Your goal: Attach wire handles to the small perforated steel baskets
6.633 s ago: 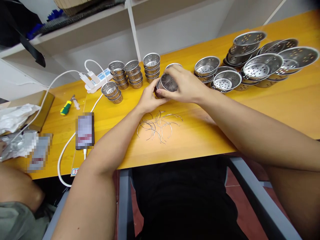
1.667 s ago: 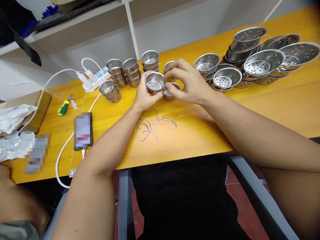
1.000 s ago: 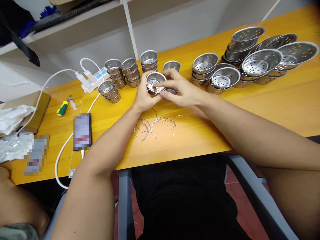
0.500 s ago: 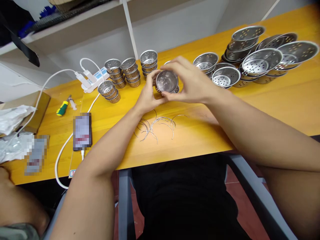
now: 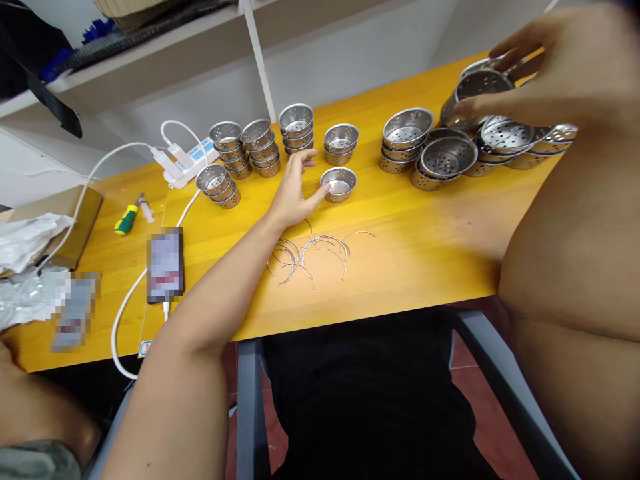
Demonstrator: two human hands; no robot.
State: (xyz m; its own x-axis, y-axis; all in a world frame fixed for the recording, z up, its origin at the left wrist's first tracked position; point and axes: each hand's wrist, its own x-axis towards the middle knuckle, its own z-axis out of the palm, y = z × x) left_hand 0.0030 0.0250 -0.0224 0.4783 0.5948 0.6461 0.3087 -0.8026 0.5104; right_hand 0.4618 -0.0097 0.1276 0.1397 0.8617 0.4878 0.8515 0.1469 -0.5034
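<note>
My left hand [image 5: 295, 190] reaches over the middle of the table with its fingers apart. Its thumb tip meets or overlaps the rim of a small perforated metal cup [image 5: 340, 185] standing upright on the wood. At the upper right, my right hand [image 5: 565, 83] grips another perforated metal cup [image 5: 483, 90], tilted, thumb on the near side and fingers at the far rim. This cup is over the crowded stacks there, and the hand covers part of them. Several thin curved wires [image 5: 310, 257] lie loose on the table in front of me.
Stacked perforated cups [image 5: 407, 137] stand right of centre; more stacks [image 5: 257, 150] stand at the back left. A white power strip [image 5: 193, 163], a phone [image 5: 165, 267] on its cable and a green-yellow screwdriver [image 5: 127, 220] lie left. A grey shelf [image 5: 210, 73] rises behind.
My right hand has left the middle and moved to the cups at the upper right, taking hold of one. My left hand has opened; the cup both hands held now stands on the table.
</note>
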